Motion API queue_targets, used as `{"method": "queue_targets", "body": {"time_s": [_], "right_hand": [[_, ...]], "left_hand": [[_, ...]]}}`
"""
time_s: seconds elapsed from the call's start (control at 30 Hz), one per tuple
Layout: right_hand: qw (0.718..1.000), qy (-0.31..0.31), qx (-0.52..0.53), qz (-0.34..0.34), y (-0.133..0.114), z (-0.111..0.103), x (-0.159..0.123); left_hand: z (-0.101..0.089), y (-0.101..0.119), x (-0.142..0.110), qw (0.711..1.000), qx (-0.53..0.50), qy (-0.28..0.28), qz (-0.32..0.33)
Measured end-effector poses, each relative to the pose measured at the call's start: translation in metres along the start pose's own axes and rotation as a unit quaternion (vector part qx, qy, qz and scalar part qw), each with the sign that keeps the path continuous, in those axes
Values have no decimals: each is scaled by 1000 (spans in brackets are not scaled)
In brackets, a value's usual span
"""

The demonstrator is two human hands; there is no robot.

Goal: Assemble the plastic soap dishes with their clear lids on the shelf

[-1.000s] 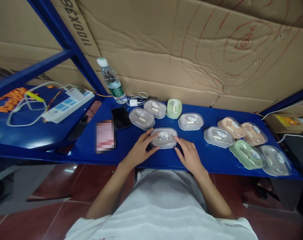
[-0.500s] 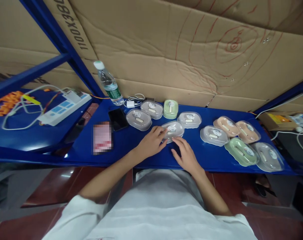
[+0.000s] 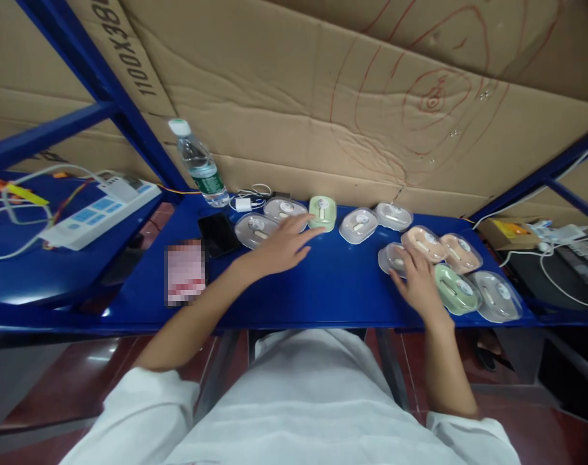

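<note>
Tan cardboard (image 3: pixel 255 97) backs a blue bench (image 3: pixel 333 290). The right hand (image 3: pixel 417 278) has its fingers bent over a clear-lidded grey plastic box (image 3: pixel 388 257); whether they grip or merely touch it, I cannot tell. That box sits on the bench, its long axis seemingly running from nine to three o'clock, though the hand hides its right end. It should be light and fairly stiff, the smooth lid a little slippery and perhaps easily cracked; fingers and thumb across the narrow middle look the surest hold.

The left hand (image 3: pixel 279 248) has its fingers spread, tips beside or over the edge of a light-green box (image 3: pixel 322 223) toward one or two o'clock; contact is unclear. This box's long axis and pale lid bar run roughly twelve to six.

Around the right-hand box, a peach box (image 3: pixel 422 248) lies at two o'clock, a green box (image 3: pixel 456 292) at four, and a second grey box (image 3: pixel 359 227) between ten and eleven. Farther out, a water bottle (image 3: pixel 204 174) stands toward ten or eleven from the left hand.
</note>
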State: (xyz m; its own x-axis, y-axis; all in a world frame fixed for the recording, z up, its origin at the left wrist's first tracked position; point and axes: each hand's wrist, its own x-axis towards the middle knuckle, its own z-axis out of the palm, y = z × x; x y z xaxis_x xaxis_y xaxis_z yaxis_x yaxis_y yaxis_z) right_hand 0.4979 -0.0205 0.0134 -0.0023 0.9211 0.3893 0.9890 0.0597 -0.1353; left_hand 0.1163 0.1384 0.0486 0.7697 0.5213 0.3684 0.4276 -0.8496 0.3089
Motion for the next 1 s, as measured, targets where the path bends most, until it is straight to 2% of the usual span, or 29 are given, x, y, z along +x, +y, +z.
{"method": "queue_targets", "body": {"time_s": [0.07,0.13,0.23,0.3,0.37,0.47,0.53,0.6,0.7,0.77,0.87,0.93,1.0], "right_hand": [[998,-33,-56,15,22,-1,-3],[995,-57,-78,2,24,2,-4],[993,-75,-73,-45,1,8,4],[991,-91,-58,-77,-20,10,15],[988,-107,-44,-102,-36,10,31],[981,-144,-24,-132,-45,8,60],[973,-176,11,-147,-43,5,81],[962,-215,78,-148,-38,2,101],[942,-256,176,-125,-31,-2,120],[946,-223,199,-124,-29,-2,122],[970,-103,170,-143,-33,1,115],[978,-56,132,-151,-41,2,107],[980,-68,97,-160,-51,3,98]], "left_hand": [[-31,-25,-30,996,70,-13,-46],[-49,-45,-57,986,114,-52,-113],[-49,-50,-77,974,127,-95,-162],[-37,-37,-75,977,131,-76,-151],[-24,-19,-63,983,128,-68,-110],[-9,-2,-40,992,95,-72,-52],[-4,-3,-26,995,59,-78,-27],[-2,-13,-16,996,6,-81,-20],[1,-32,-12,996,-62,-43,-43],[3,-39,-15,997,-44,9,-64],[10,-29,-22,995,48,58,-62],[16,-12,-25,994,93,39,-29],[22,8,-24,992,122,-8,12]]}}
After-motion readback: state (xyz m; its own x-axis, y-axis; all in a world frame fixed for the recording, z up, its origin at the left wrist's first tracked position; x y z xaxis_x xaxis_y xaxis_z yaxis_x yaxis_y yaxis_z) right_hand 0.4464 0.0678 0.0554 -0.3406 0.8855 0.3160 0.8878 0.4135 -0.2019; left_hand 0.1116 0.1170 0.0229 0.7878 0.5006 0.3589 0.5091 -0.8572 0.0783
